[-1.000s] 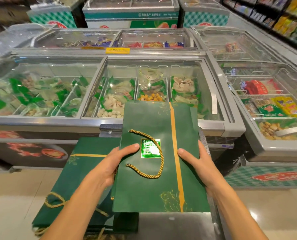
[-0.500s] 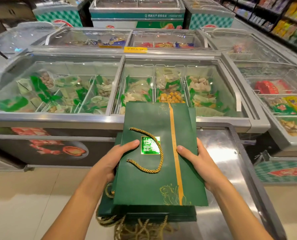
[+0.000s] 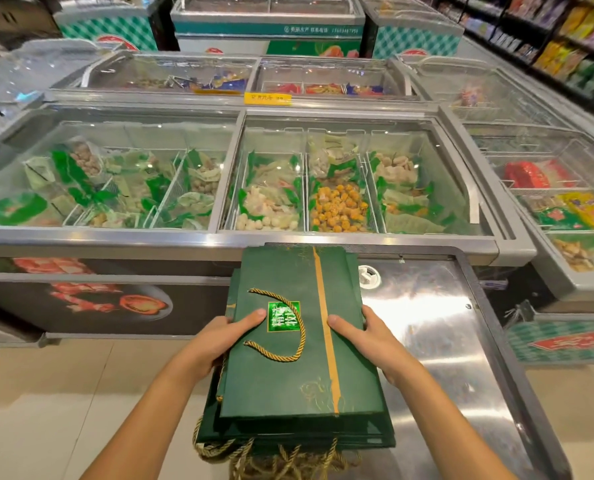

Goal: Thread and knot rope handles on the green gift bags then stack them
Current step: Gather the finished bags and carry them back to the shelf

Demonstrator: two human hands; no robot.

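A flat green gift bag (image 3: 288, 386) with a gold stripe and a gold rope handle (image 3: 290, 327) lies on top of a stack of green gift bags (image 3: 375, 434). My left hand (image 3: 226, 337) grips the top bag's left edge, thumb on its face. My right hand (image 3: 368, 337) grips its right edge the same way. Gold rope handles (image 3: 275, 459) of the lower bags spill out at the stack's near end.
The stack sits on a steel freezer lid (image 3: 441, 341). Glass-topped freezers (image 3: 219, 174) full of frozen food stand ahead and to the right. Beige floor tile (image 3: 46, 410) lies to the left. Shelves (image 3: 565, 36) line the far right.
Both hands carried the top bag rightward from above the left pile and lowered it onto the stack on the steel lid. My view shifted right.
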